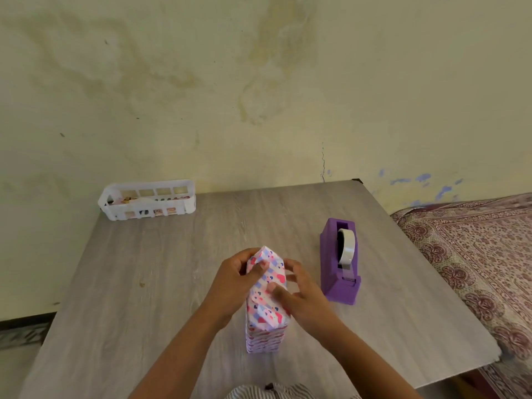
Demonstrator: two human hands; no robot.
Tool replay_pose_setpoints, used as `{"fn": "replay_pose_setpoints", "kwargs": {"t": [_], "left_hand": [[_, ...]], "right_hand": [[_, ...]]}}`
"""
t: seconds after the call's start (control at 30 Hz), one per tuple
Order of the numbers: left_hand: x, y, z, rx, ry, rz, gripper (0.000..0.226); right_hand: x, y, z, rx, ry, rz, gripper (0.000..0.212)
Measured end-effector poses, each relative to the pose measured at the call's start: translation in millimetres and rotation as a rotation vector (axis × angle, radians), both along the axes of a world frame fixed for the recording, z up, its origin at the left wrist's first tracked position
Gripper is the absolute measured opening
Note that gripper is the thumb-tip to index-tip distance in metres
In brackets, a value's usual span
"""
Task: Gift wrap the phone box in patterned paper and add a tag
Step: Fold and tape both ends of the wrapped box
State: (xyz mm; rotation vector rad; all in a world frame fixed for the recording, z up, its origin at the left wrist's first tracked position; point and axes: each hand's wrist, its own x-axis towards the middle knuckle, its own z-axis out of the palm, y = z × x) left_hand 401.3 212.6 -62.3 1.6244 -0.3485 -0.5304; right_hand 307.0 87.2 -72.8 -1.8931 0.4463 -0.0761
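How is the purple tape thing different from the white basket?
The tape dispenser is purple with solid sides; the basket is white with open slots in its walls. The tape dispenser carries one roll of tape; the basket holds small mixed bits, too blurry to name. The tape dispenser stands close beside the right hand; the basket sits far off at the back corner. Both rest on the table.

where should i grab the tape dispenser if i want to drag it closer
Grip the tape dispenser by its tall back block, fingers on the two flat side walls, coming from above. The roll fills the middle slot and the low front end carries the cutter, so keep off both.
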Motion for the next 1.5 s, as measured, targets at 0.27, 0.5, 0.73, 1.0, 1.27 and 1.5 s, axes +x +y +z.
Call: {"fn": "replay_pose_setpoints", "kwargs": {"t": [0.27, 0.5, 0.73, 1.0, 1.27, 1.5], "left_hand": [[-2.1, -3.2, 3.1, 0.182, -0.643, 0.234, 0.016], [-4.8, -2.9, 7.1, 0.357, -0.692, 0.289, 0.019], [1.5, -8.4, 7.1, 0.439, -0.469, 0.257, 0.020], [13.5, -13.1, 15.7, 0.239, -0.140, 0.176, 0.018], [12.9, -7.4, 18.4, 0.105, -0.094, 0.146, 0.008], [6.7, -4.8, 19.1, 0.428, -0.478, 0.139, 0.017]], "right_hand": [[5.3, 11.6, -1.7, 0.022, -0.045, 0.040, 0.034], [4.7, 10.7, -4.3, 0.051, -0.055, 0.024, 0.030], [2.7, 7.8, -4.8, 0.070, -0.047, 0.038, 0.037], [1.1, 5.7, -2.2, 0.102, -0.013, 0.031, 0.043], [0.5, 6.1, -1.6, 0.116, -0.009, 0.015, 0.046], [0.8, 7.9, -1.8, 0.104, -0.033, 0.012, 0.049]]}}
